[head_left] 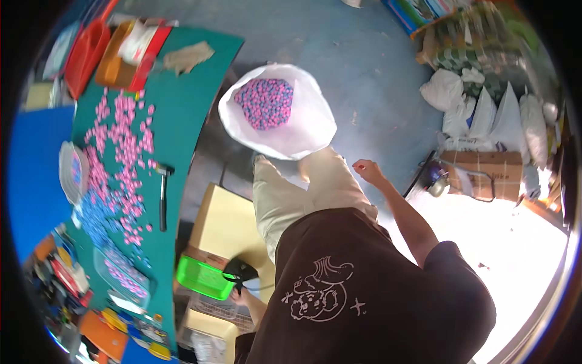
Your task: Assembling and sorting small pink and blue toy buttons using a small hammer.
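My left hand [239, 296] is low beside my body, next to the right end of a bright green plastic tray [203, 276] and just below a black object [241, 271] whose kind I cannot make out. Its fingers are mostly hidden, so a grip does not show. My right hand [368, 171] hangs by my right thigh, its fingers curled in, with nothing visible in them. In front of my legs stands a large white sack [315, 121], its mouth wide, with many small pink and blue pieces [265, 104] inside.
On the green-topped table [188, 54] at left lie scattered pink pieces [125, 142], blue pieces [97, 221], a hammer [163, 197], a glove [189, 57] and clear tubs [74, 173]. A cream box [227, 212] is beside my left leg. White bags [445, 91] and a cardboard box [485, 170] are at right.
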{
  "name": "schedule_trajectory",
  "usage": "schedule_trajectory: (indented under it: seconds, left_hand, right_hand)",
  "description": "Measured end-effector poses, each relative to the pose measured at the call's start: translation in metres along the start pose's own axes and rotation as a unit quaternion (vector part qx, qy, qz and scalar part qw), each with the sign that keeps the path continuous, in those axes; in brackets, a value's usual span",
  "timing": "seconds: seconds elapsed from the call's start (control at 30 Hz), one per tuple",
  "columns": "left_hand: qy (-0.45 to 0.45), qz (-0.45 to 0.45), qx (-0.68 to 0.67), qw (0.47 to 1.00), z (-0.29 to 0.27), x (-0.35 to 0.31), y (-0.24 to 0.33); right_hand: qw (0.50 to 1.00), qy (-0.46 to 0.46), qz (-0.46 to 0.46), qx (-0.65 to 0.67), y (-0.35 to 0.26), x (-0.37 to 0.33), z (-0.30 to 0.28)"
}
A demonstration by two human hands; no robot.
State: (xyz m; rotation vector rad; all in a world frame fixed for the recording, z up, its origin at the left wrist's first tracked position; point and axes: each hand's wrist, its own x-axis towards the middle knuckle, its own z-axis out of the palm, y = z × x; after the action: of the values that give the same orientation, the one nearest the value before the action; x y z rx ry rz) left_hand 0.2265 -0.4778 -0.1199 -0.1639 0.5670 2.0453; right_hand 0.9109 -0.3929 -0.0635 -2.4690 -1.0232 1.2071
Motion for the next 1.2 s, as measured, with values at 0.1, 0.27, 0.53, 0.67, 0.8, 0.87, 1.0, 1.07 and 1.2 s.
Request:
schedule_trajectory:
  seconds: [0.1, 0.27, 0.53, 0.67, 0.8, 0.87, 1.0, 1.07, 1.2]
  left_hand:
    - [-0.058, -0.08, 0.013, 0.995, 0.073, 0.023, -0.064]
    - [-0.105, -0.2, 0.027, 0.974, 0.13, -0.022, -0.191]
    - [-0.111, -0.32, 0.066, 0.938, 0.188, -0.159, -0.29]
    - [-0.113, -0.38, 0.098, 0.913, 0.233, -0.196, -0.328]
    - [-0.12, -0.433, 0.123, 0.885, 0.263, -0.201, -0.386]
    - [-0.115, -0.458, 0.128, 0.872, 0.26, -0.201, -0.427]
    - [-0.104, -0.497, 0.132, 0.851, 0.219, -0.207, -0.539]
    - [-0.091, -0.514, 0.142, 0.841, 0.184, -0.215, -0.601]
    - [-0.09, -0.544, 0.155, 0.82, 0.098, -0.2, -0.729]
  right_hand:
    - [1.0, 0.015, 0.011, 0.011, 0.053, -0.001, -0.004]
    - [0.993, 0.034, 0.081, 0.077, 0.17, -0.017, -0.023]
    - [0.992, 0.053, 0.106, 0.038, 0.351, -0.009, -0.115]
    - [0.971, 0.096, 0.206, 0.079, 0.414, 0.046, -0.168]
    - [0.949, 0.115, 0.259, 0.136, 0.451, 0.125, -0.221]
    - [0.938, 0.182, 0.248, 0.163, 0.472, 0.175, -0.238]
    - [0.883, 0.12, 0.364, 0.271, 0.523, 0.251, -0.237]
    - [0.8, 0.143, 0.481, 0.328, 0.573, 0.3, -0.216]
    - [0.712, 0.211, 0.523, 0.418, 0.687, 0.412, -0.135]
